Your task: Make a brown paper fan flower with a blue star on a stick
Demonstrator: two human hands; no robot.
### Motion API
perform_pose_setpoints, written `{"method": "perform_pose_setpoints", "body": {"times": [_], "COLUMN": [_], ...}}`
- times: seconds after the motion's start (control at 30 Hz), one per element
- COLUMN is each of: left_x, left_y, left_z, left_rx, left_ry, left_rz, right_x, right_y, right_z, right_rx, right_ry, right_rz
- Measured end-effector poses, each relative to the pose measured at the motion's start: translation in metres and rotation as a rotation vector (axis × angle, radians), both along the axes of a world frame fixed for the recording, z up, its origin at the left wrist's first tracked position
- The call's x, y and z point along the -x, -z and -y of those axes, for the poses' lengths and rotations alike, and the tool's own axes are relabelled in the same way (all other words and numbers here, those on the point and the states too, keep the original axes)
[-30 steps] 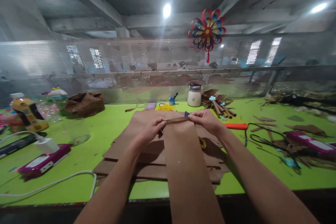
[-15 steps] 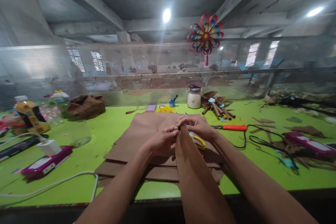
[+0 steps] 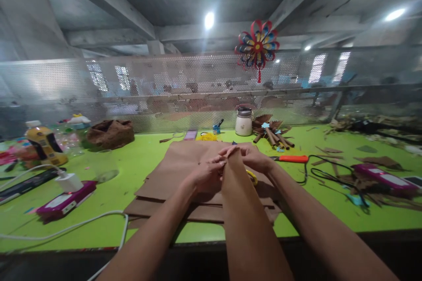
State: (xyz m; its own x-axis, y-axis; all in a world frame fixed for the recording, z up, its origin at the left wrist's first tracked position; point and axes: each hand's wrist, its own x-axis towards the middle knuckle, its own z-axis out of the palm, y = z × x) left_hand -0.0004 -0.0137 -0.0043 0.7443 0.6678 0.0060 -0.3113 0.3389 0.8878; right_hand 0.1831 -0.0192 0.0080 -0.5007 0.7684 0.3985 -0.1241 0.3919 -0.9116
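Observation:
A long brown strip of sheet material [image 3: 247, 219] runs from my fingers down toward me, past the table's front edge. My left hand [image 3: 211, 170] pinches its narrow far end from the left. From the right, my right hand [image 3: 255, 158] grips the same end, its fingertips close to the left ones. The tip is folded or gathered there, and the fingers partly hide it. Beneath both hands lies a stack of brown sheets [image 3: 174, 162]. Part of a yellow loop [image 3: 252, 178] shows between the strip and my right wrist; the rest is covered.
An orange-handled tool [image 3: 293, 158] with a black cord lies to the right. Purple power strips [image 3: 67, 199] sit on both sides, a white cable [image 3: 108, 214] at left. Behind stand a lidded white jar [image 3: 243, 124], rolled brown pieces [image 3: 273, 136] and a brown bag [image 3: 110, 134].
The strip's far end has turned, showing a flatter, broader face and hiding more of the yellow loop. Both hands keep their hold, nearly in place. The view has shifted slightly.

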Motion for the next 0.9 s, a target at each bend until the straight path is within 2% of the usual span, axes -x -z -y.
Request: {"method": "perform_pose_setpoints", "body": {"times": [0.07,0.17,0.27,0.37,0.5,0.57,0.63,0.77,0.9], "left_x": [0.0,0.004,0.009,0.016,0.025,0.027,0.027,0.021,0.015], "left_y": [0.004,0.007,0.005,0.001,-0.008,-0.012,-0.013,-0.004,0.013], "left_z": [-0.003,-0.008,-0.016,-0.025,-0.029,-0.025,-0.021,-0.021,-0.031], "left_rx": [-0.006,-0.056,-0.116,-0.172,-0.214,-0.291,-0.4,-0.504,-0.523], "left_ry": [-0.002,-0.034,-0.164,-0.316,-0.465,-0.475,-0.429,-0.348,-0.378], "left_rz": [-0.018,-0.112,-0.161,-0.143,-0.226,-0.292,-0.368,-0.464,-0.526], "right_x": [0.0,-0.005,-0.013,-0.014,0.0,0.006,0.009,0.005,-0.002], "right_y": [0.001,0.003,0.005,0.003,0.002,0.006,0.01,0.019,0.017], "right_z": [-0.002,-0.009,-0.018,-0.019,-0.012,-0.011,-0.014,-0.021,-0.02], "right_rx": [0.017,0.066,0.114,0.128,0.023,-0.04,-0.09,-0.13,-0.129], "right_ry": [0.073,0.283,0.514,0.622,0.594,0.581,0.587,0.565,0.491], "right_rz": [-0.006,-0.077,-0.204,-0.189,0.15,0.259,0.304,0.364,0.399]}}
